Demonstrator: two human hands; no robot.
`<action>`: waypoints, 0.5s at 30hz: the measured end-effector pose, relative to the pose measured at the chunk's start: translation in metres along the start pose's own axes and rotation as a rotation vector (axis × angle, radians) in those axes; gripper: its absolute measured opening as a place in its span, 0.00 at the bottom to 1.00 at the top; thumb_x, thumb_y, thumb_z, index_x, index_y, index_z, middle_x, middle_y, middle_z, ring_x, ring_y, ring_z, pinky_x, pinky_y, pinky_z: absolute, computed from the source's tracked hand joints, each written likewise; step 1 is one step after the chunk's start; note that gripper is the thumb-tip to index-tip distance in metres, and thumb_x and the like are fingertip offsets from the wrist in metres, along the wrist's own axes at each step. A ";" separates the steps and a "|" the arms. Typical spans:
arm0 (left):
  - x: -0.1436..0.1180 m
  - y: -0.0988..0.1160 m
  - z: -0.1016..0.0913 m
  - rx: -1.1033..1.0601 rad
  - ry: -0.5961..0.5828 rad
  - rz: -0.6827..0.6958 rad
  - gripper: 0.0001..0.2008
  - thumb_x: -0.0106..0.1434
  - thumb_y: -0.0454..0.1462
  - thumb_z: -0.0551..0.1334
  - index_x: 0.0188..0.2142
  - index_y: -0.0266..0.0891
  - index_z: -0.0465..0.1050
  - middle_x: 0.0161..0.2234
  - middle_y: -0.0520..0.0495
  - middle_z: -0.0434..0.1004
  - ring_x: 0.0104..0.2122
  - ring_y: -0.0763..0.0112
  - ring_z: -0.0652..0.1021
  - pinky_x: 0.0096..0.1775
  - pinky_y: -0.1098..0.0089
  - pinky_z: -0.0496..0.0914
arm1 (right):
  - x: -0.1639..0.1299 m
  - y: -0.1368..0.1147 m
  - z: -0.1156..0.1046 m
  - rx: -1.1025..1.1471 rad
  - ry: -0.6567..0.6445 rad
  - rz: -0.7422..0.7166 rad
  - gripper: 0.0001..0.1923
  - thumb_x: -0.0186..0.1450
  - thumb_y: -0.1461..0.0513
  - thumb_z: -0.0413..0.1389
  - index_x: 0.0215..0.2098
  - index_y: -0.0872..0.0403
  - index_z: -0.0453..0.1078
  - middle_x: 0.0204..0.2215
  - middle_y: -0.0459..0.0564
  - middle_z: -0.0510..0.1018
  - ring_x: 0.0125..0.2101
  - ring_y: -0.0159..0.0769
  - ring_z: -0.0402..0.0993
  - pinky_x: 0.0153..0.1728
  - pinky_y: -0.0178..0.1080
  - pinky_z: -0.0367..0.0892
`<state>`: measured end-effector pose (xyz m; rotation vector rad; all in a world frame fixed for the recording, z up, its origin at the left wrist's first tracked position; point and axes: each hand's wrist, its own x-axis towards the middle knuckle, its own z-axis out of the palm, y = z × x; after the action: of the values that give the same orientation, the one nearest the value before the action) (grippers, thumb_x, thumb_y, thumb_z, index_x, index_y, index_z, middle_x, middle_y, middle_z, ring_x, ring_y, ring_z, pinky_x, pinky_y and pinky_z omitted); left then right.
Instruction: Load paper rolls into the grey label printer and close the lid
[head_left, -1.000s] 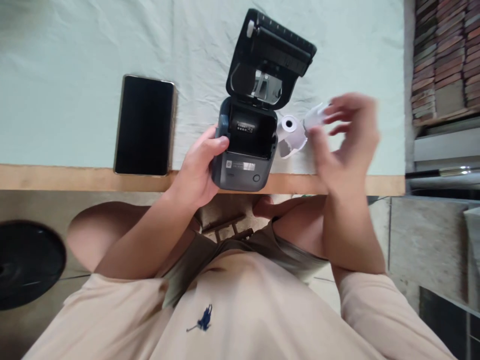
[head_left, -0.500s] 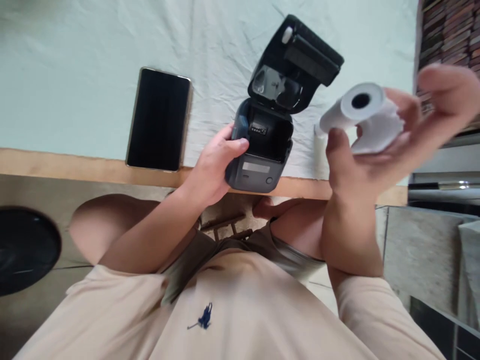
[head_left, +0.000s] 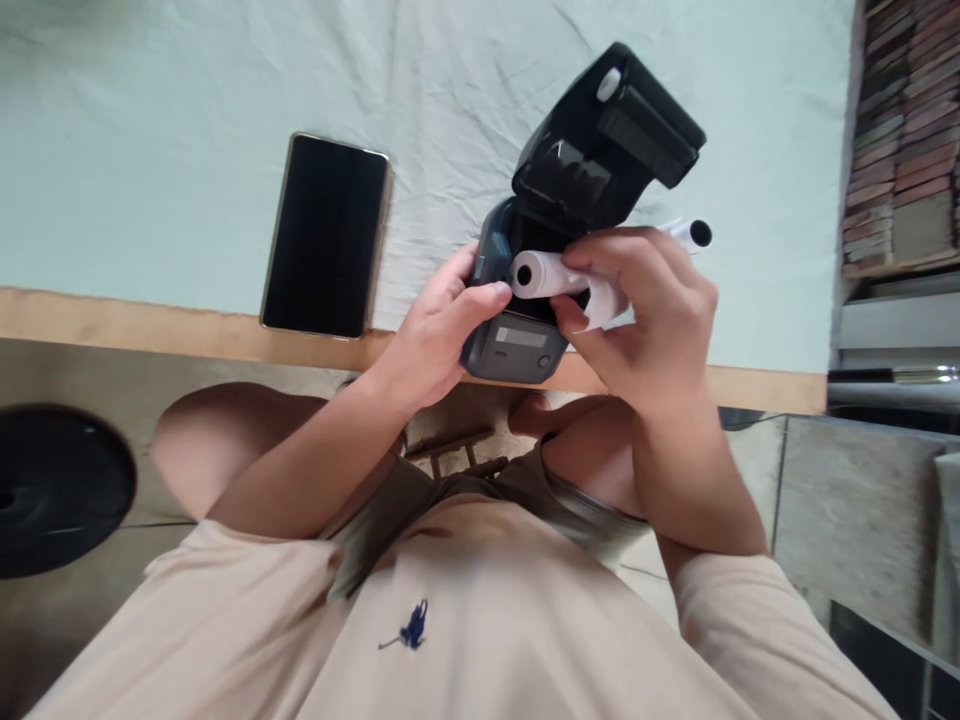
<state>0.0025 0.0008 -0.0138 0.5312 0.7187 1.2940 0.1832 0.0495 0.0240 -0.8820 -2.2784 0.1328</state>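
Note:
My left hand (head_left: pixel 435 335) is wrapped round the left side of a dark portable receipt printer (head_left: pixel 517 352), its thumb at the rim of the paper bay. The printer's lid (head_left: pixel 611 130) stands swung back. In my right hand (head_left: pixel 660 315) is a white paper roll (head_left: pixel 551 274), pinched between thumb and fingers, with a loose strip of paper (head_left: pixel 606 300) hanging from it. The roll's left end, with its dark core, lies over the bay near my left thumb. Behind my right fingers a second white roll (head_left: pixel 684 235) shows only its end.
A dark-screened tablet (head_left: pixel 326 235) lies left of the printer on the pale green tablecloth (head_left: pixel 180 180). The table's tan front edge (head_left: pixel 135 318) runs before my knees. A round black object (head_left: pixel 60 490) stands at lower left, and stacked flat pieces (head_left: pixel 926 140) fill the right side.
My right hand has brought the paper roll leftward from beside the printer to over its bay, turning it. The left hand still holds the printer.

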 end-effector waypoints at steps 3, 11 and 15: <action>0.000 0.000 0.000 0.027 -0.008 -0.004 0.13 0.63 0.40 0.68 0.46 0.41 0.74 0.41 0.48 0.83 0.40 0.64 0.84 0.36 0.72 0.77 | -0.001 0.000 -0.002 0.023 -0.039 -0.002 0.08 0.68 0.58 0.59 0.46 0.47 0.70 0.46 0.47 0.84 0.48 0.42 0.81 0.47 0.47 0.71; 0.002 -0.002 -0.002 0.036 -0.045 0.017 0.15 0.62 0.39 0.69 0.48 0.40 0.74 0.41 0.49 0.82 0.38 0.69 0.82 0.37 0.73 0.76 | -0.005 0.003 0.001 -0.127 -0.028 0.014 0.08 0.68 0.57 0.58 0.45 0.48 0.73 0.44 0.45 0.84 0.51 0.45 0.80 0.49 0.47 0.68; 0.005 -0.001 -0.004 -0.033 -0.022 -0.020 0.14 0.61 0.40 0.70 0.44 0.40 0.73 0.35 0.51 0.81 0.30 0.71 0.80 0.32 0.72 0.76 | -0.003 -0.004 0.000 -0.045 0.076 -0.002 0.04 0.69 0.62 0.57 0.42 0.48 0.74 0.40 0.45 0.85 0.48 0.43 0.81 0.50 0.48 0.70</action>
<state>0.0011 0.0053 -0.0184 0.5091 0.6819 1.2776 0.1828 0.0443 0.0235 -0.8929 -2.2187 0.0466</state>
